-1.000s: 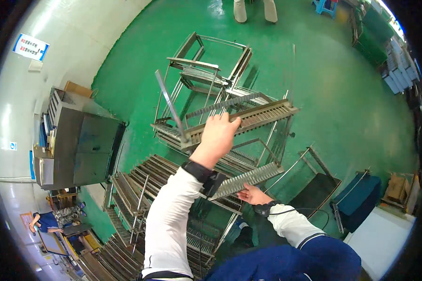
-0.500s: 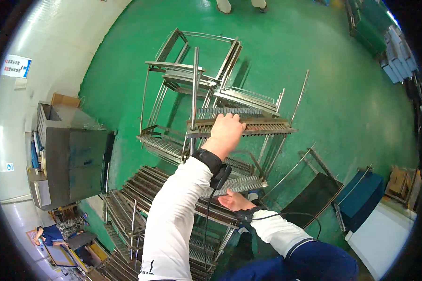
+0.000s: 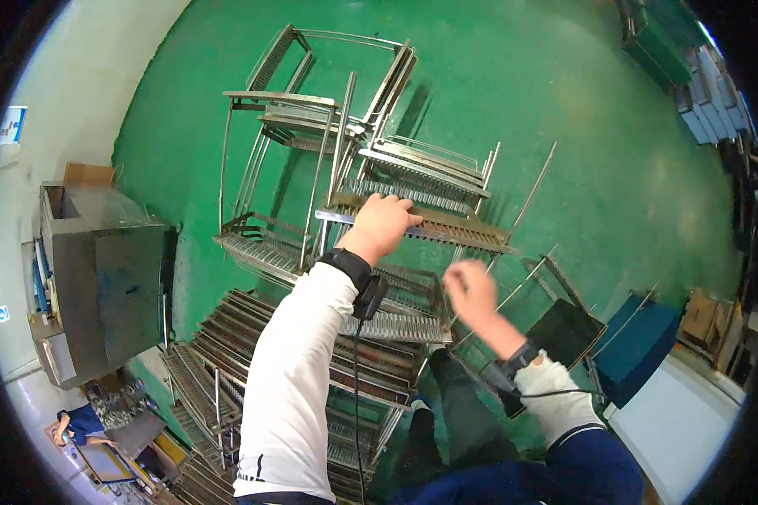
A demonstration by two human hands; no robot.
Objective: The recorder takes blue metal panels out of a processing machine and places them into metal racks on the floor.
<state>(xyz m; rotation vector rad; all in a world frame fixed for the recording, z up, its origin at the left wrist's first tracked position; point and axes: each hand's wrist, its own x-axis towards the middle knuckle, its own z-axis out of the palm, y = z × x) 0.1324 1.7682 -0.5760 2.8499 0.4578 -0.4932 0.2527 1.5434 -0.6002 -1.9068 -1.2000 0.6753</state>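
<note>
My left hand point(image 3: 381, 225) is closed over the slotted top rail of a metal rack point(image 3: 459, 232), its fingers curled across the far edge. That rail slopes slightly down toward the right. Just below its right half, my right hand point(image 3: 472, 290) is raised near the rack's side. Motion smears its fingers, so what they touch, if anything, is not visible. Beyond the held rail stand more metal racks point(image 3: 290, 99) with slotted rails and upright rods. Under my left forearm lies a row of slotted rails point(image 3: 244, 324).
A grey metal cabinet point(image 3: 114, 278) stands at the left by the white wall. To the right are a dark panel on a frame point(image 3: 564, 332), a dark blue box point(image 3: 636, 337) and a white board point(image 3: 682, 429). Another person point(image 3: 80, 425) is at the lower left.
My right hand has moved up and away from me, out from beside the lower rails. The rail under my left hand has turned, its right end now lower. The whole view has shifted slightly.
</note>
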